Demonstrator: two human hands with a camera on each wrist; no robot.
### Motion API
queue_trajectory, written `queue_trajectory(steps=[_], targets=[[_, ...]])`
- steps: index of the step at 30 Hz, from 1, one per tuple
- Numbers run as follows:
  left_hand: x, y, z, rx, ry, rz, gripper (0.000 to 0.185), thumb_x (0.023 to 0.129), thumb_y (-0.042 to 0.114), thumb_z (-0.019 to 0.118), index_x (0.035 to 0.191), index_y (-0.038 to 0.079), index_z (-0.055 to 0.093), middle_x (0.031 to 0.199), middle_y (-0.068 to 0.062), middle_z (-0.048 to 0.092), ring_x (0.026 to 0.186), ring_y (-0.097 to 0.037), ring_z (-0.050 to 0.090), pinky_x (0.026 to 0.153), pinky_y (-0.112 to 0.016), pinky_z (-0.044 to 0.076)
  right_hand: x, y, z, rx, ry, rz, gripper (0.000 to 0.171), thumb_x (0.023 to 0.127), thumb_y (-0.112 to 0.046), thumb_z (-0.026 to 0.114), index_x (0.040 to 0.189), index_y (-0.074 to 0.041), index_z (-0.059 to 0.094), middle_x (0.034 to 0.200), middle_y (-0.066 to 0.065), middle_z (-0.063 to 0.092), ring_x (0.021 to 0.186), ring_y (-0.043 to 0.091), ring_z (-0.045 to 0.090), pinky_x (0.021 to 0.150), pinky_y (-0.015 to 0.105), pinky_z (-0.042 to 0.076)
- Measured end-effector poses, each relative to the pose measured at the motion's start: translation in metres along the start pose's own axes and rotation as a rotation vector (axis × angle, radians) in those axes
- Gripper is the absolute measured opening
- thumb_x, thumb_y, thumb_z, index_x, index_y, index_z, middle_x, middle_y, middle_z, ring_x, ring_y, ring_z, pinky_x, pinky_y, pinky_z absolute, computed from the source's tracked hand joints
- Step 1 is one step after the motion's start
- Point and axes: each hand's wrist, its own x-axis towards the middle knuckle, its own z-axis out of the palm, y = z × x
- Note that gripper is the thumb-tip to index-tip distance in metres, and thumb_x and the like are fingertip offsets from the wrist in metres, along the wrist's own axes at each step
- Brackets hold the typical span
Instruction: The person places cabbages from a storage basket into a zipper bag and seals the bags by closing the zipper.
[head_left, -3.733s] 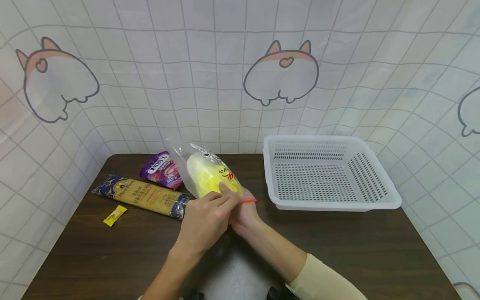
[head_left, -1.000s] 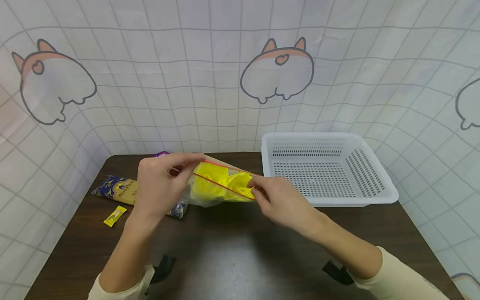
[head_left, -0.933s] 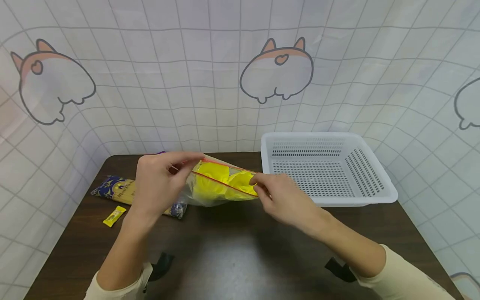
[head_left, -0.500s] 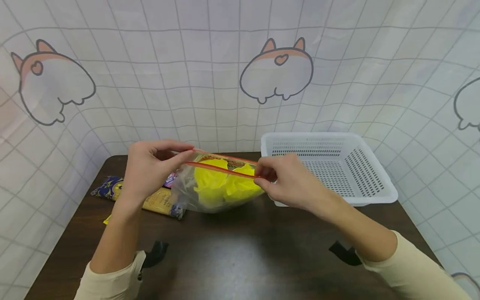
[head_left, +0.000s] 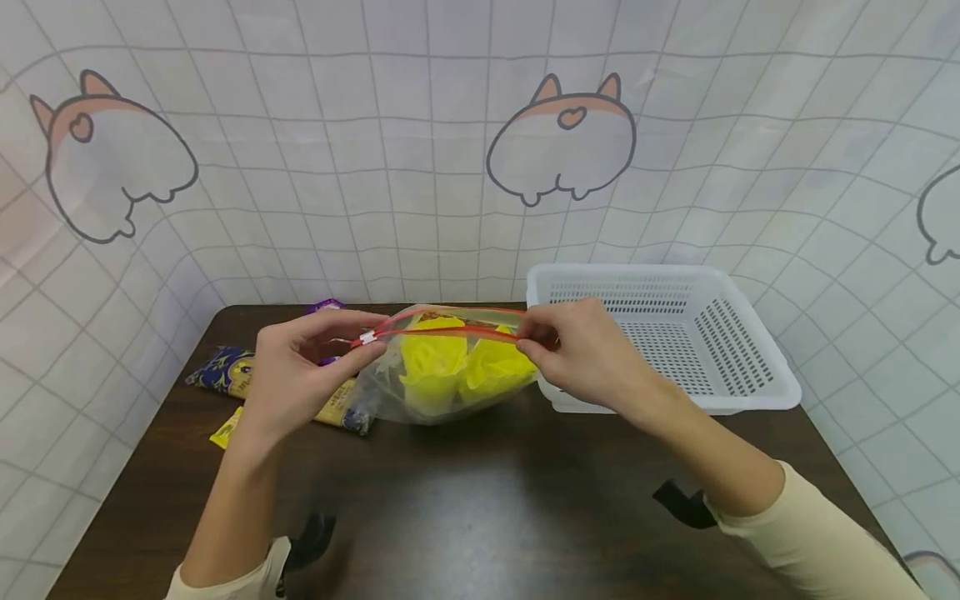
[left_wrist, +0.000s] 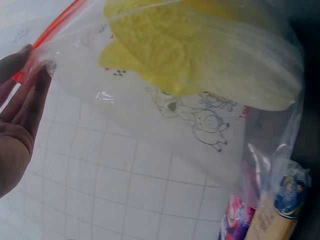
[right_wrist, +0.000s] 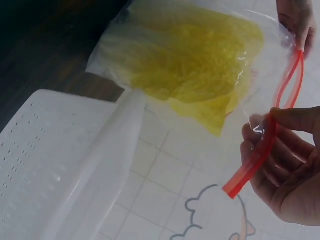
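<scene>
A clear zip bag (head_left: 450, 379) with yellow contents hangs just above the dark table (head_left: 480, 517), held up between both hands. My left hand (head_left: 360, 342) pinches the left end of the red zip strip (head_left: 442, 329) at its white slider (head_left: 367, 337). My right hand (head_left: 528, 337) pinches the right end. The two red strips stand slightly apart in the middle. The left wrist view shows the bag (left_wrist: 200, 55) from below with my left hand (left_wrist: 20, 115) at its corner. In the right wrist view my right hand (right_wrist: 285, 165) grips the red strip (right_wrist: 260, 155) above the bag (right_wrist: 190, 60).
A white perforated basket (head_left: 750, 392) stands at the back right, close to my right hand, with nothing in it. Behind the bag on the left lie a long pasta packet (head_left: 240, 377), a purple packet (head_left: 326, 307) and a small yellow sachet (head_left: 225, 427).
The bag has been lifted off the table and turned mouth-up. Over the last second both hands rose slightly, and the red strips now gape in the middle with the white slider showing.
</scene>
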Motion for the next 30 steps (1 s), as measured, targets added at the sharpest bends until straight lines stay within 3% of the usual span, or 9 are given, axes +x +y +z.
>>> queue_trajectory(steps=[7, 11, 15, 21, 26, 30], targets=[[-0.010, -0.003, 0.006, -0.042, 0.159, -0.029, 0.023, 0.086, -0.005, 0.081, 0.108, 0.000, 0.077, 0.098, 0.000, 0.078, 0.078, -0.014, 0.076, 0.069, -0.026, 0.062, 0.001, -0.015, 0.008, -0.058, 0.133, -0.025, 0.010, 0.090, -0.014, 0.078, 0.100, -0.012, 0.076, 0.088, 0.000, 0.071, 0.076, 0.016, 0.060, 0.068, 0.029, 0.054], [-0.010, -0.003, 0.011, -0.009, 0.246, -0.016, 0.022, 0.084, -0.003, 0.083, 0.105, 0.001, 0.078, 0.092, 0.002, 0.079, 0.074, -0.013, 0.076, 0.065, -0.025, 0.061, 0.007, -0.027, 0.018, -0.039, 0.219, -0.115, 0.023, 0.088, -0.011, 0.080, 0.109, -0.008, 0.074, 0.103, 0.006, 0.065, 0.097, 0.022, 0.058, 0.082, 0.035, 0.054], [-0.008, 0.000, 0.016, 0.029, 0.293, -0.022, 0.019, 0.083, 0.000, 0.085, 0.101, 0.004, 0.079, 0.091, 0.006, 0.079, 0.075, -0.010, 0.076, 0.065, -0.023, 0.060, 0.017, -0.041, 0.025, 0.027, 0.242, -0.242, 0.029, 0.089, -0.009, 0.079, 0.117, -0.008, 0.071, 0.115, 0.007, 0.064, 0.112, 0.023, 0.055, 0.094, 0.036, 0.053], [-0.005, 0.003, 0.020, -0.055, 0.315, -0.011, 0.016, 0.084, -0.006, 0.081, 0.100, -0.003, 0.080, 0.088, 0.002, 0.079, 0.070, -0.011, 0.076, 0.068, -0.024, 0.061, 0.037, -0.062, 0.034, 0.031, 0.176, -0.378, 0.029, 0.093, -0.014, 0.077, 0.121, -0.012, 0.072, 0.119, 0.003, 0.068, 0.116, 0.021, 0.058, 0.102, 0.033, 0.052], [-0.006, 0.002, 0.017, -0.117, 0.262, 0.022, 0.018, 0.088, -0.010, 0.075, 0.105, -0.005, 0.079, 0.091, -0.002, 0.078, 0.078, -0.013, 0.078, 0.074, -0.028, 0.062, 0.049, -0.069, 0.042, -0.027, 0.234, -0.417, 0.021, 0.092, -0.013, 0.077, 0.113, -0.012, 0.074, 0.116, 0.005, 0.066, 0.114, 0.023, 0.055, 0.097, 0.033, 0.051], [-0.006, 0.002, 0.015, -0.120, 0.254, 0.042, 0.017, 0.088, -0.009, 0.075, 0.105, -0.006, 0.078, 0.093, -0.002, 0.078, 0.080, -0.013, 0.079, 0.074, -0.028, 0.062, 0.058, -0.075, 0.044, -0.091, 0.236, -0.434, 0.018, 0.094, -0.018, 0.077, 0.111, -0.014, 0.076, 0.117, 0.003, 0.067, 0.117, 0.024, 0.055, 0.102, 0.038, 0.047]])
